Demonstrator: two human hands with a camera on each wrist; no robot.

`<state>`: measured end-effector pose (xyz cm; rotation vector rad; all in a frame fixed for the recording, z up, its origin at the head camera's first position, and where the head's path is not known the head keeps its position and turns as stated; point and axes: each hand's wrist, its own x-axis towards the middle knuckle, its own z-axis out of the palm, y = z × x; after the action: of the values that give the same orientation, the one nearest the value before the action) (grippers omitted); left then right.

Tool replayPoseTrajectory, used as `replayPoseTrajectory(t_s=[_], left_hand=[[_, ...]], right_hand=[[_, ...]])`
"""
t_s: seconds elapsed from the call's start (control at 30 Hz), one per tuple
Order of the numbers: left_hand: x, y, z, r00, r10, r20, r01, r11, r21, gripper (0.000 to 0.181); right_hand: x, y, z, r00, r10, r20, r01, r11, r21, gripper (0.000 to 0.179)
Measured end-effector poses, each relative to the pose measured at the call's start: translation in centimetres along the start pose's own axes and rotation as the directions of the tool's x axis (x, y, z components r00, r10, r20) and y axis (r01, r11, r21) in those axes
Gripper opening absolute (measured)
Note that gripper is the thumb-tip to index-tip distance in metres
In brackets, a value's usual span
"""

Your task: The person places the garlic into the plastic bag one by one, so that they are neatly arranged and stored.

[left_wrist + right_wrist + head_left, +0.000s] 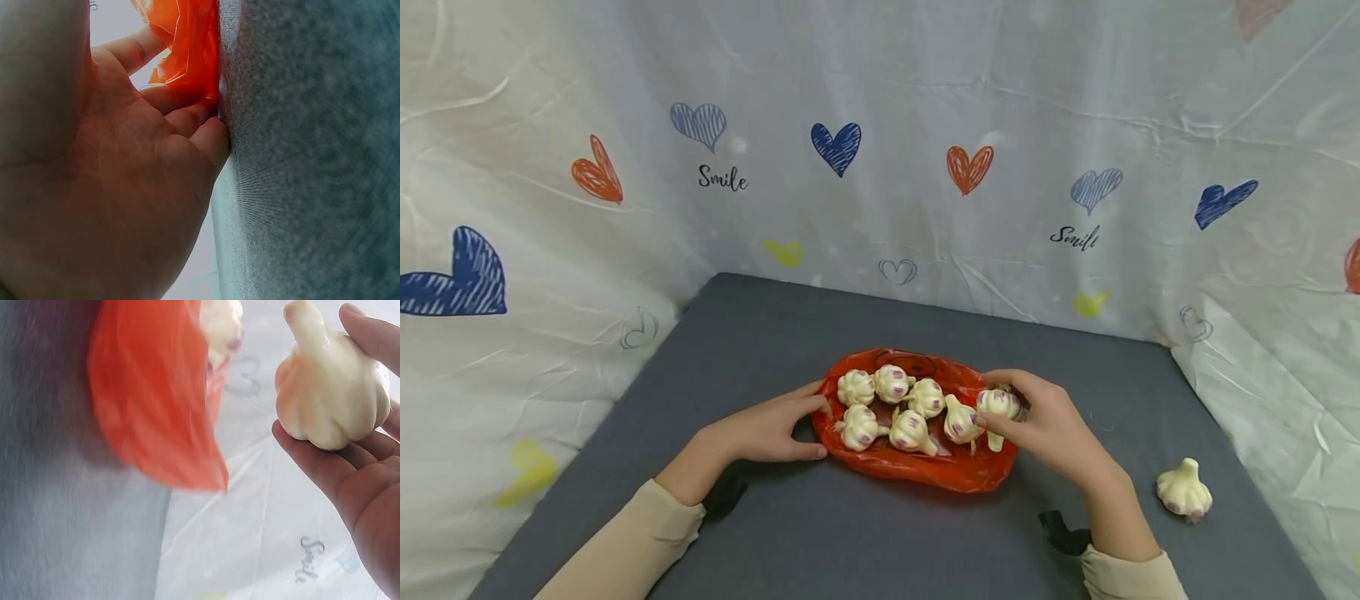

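Observation:
Pinched between the thumb and fingers of my right hand (1051, 421), a garlic bulb (334, 387) is held with its stem outward. In the head view it hangs over the right end of an opened red plastic bag (917, 471), and part of it hides behind the fingers. Several more white, purple-streaked garlic bulbs (892, 383) lie inside the bag. At the bag's left end, my left hand (767, 429) grips the plastic, thumb toward the front and fingers bent against the side. The left wrist view shows its fingertips right at the red plastic (197, 50), close to the tabletop.
One loose garlic bulb (1184, 490) lies on the dark grey table (910, 550), to the right of my right forearm. A white curtain (895, 100) printed with hearts hangs behind the table and along both sides.

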<state>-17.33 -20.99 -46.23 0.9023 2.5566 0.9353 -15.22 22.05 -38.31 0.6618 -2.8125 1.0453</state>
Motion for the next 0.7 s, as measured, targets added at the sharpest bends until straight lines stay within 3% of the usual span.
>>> replayPoseTrajectory(t_s=[0.17,0.7], left_hand=[[0.0,-0.1,0.0,1.000,0.001,-0.006,-0.001,1.000,0.008,0.036],[0.0,-0.1,0.0,1.000,0.000,0.002,0.000,1.000,0.009,0.037]], right_hand=[[0.9,-0.7,1.3,0.999,-0.021,0.034,0.019,0.999,0.045,0.055],[1.9,-1.8,3.9,0.993,-0.083,0.087,0.078,0.995,0.058,0.052]])
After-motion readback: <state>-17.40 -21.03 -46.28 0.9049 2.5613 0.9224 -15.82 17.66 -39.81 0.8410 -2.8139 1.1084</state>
